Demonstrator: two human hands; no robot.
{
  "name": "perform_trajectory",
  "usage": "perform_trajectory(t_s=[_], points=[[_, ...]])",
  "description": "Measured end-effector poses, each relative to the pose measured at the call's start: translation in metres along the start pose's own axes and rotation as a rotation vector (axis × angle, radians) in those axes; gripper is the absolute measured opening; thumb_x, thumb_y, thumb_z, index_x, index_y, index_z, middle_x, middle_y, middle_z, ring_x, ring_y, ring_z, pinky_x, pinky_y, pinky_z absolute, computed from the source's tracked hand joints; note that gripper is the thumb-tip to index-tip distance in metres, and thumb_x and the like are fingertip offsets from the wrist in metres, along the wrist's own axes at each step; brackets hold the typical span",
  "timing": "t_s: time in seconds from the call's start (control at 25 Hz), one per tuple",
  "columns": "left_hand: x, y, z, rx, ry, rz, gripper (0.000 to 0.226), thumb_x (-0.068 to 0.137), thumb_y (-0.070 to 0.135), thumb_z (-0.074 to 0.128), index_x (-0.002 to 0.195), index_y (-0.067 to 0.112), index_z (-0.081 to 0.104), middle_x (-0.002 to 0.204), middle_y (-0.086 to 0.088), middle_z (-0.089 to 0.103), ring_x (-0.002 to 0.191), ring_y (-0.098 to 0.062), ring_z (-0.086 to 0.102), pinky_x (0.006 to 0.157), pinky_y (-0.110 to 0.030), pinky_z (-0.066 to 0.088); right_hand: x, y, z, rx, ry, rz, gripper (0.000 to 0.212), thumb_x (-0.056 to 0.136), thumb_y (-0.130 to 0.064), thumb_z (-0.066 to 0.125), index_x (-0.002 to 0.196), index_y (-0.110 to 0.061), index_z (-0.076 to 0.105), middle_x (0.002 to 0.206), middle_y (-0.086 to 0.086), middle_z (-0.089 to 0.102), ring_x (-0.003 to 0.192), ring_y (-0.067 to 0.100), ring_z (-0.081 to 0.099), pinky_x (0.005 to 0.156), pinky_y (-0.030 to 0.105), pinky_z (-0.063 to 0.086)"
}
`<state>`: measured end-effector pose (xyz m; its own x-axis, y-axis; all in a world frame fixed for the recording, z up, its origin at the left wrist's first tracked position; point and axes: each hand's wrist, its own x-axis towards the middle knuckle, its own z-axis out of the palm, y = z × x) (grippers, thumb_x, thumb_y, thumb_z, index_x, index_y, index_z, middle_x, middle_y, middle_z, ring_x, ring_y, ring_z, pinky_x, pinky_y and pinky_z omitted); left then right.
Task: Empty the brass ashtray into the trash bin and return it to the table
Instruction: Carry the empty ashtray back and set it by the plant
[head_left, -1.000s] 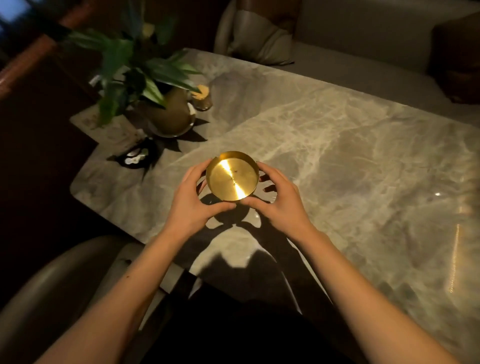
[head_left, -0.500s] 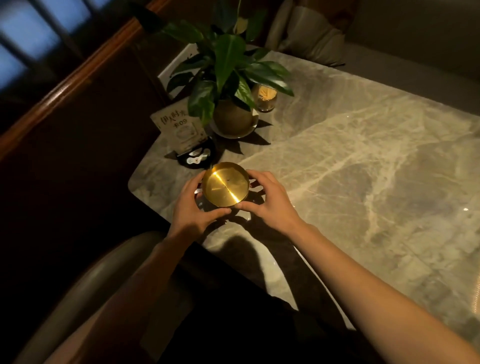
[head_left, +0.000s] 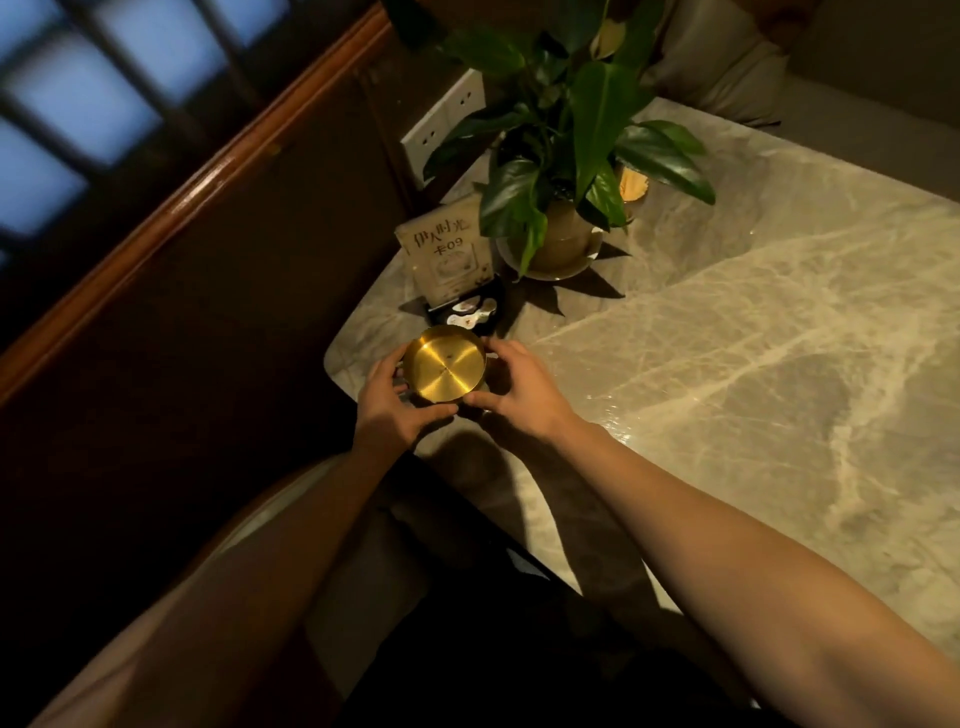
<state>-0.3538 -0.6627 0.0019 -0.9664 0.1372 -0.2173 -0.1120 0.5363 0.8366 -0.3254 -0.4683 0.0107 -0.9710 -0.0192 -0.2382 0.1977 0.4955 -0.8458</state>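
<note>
The round brass ashtray (head_left: 444, 364) is held over the near left corner of the marble table (head_left: 753, 364), its shiny inside facing up with only a tiny speck in it. My left hand (head_left: 387, 400) grips its left rim and underside. My right hand (head_left: 514, 387) grips its right rim. Whether the ashtray touches the tabletop is hidden by my fingers. No trash bin is in view.
Just behind the ashtray stand a table sign card (head_left: 447, 254) in a black holder (head_left: 470, 312), a potted plant (head_left: 561, 171) and a small toothpick jar (head_left: 631, 184). A dark wooden wall with a rail (head_left: 208, 171) runs on the left. A chair (head_left: 270, 525) sits below my left arm.
Both hands carried the ashtray left toward the table's corner, close to the sign holder. My view swung left, bringing the wall and rail into sight.
</note>
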Motion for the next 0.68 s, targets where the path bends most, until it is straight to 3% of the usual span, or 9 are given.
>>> perform_trajectory(t_s=[0.16,0.28,0.4,0.56,0.68], points=[[0.011,-0.013,-0.006,0.068,0.043,0.033,0.098,0.054,0.011,0.094,0.138,0.001,0.045,0.136,-0.019,0.049,0.119,-0.03,0.056,0.096,-0.04,0.052,0.02,-0.004,0.012,0.044,-0.077,0.041,0.073,0.074,-0.012,0.079,0.138,-0.01,0.046,0.131,0.013,0.055,0.122,0.024,0.055,0.105,0.034,0.045],[0.014,-0.017,-0.004,0.043,0.082,0.001,0.093,0.057,0.012,0.093,0.137,0.001,0.048,0.135,-0.017,0.051,0.117,-0.024,0.057,0.093,-0.025,0.05,0.027,-0.005,0.018,0.048,-0.121,0.066,0.069,0.077,-0.005,0.075,0.139,-0.012,0.046,0.135,0.011,0.056,0.125,0.022,0.054,0.104,0.024,0.04],[0.015,-0.021,-0.003,-0.004,0.111,-0.027,0.093,0.055,0.015,0.094,0.136,0.005,0.049,0.131,-0.01,0.052,0.113,-0.017,0.055,0.085,-0.009,0.046,0.032,-0.005,0.022,0.05,-0.147,0.062,0.069,0.079,-0.006,0.073,0.141,-0.012,0.044,0.138,0.012,0.055,0.129,0.023,0.051,0.11,0.031,0.038],[0.016,-0.025,-0.005,-0.04,0.086,-0.096,0.097,0.054,0.015,0.094,0.138,0.007,0.046,0.136,-0.014,0.052,0.124,-0.026,0.054,0.101,-0.035,0.048,0.032,-0.01,0.025,0.098,-0.172,0.101,0.073,0.079,-0.004,0.072,0.144,-0.009,0.038,0.14,0.016,0.053,0.13,0.026,0.05,0.111,0.042,0.04],[0.01,-0.021,-0.007,-0.104,0.048,-0.1,0.11,0.047,0.035,0.091,0.141,0.007,0.042,0.14,-0.015,0.051,0.129,-0.026,0.051,0.106,-0.041,0.045,0.029,-0.013,0.024,0.119,-0.21,0.117,0.076,0.081,0.0,0.069,0.147,-0.007,0.032,0.144,0.017,0.048,0.134,0.028,0.046,0.113,0.044,0.036]])
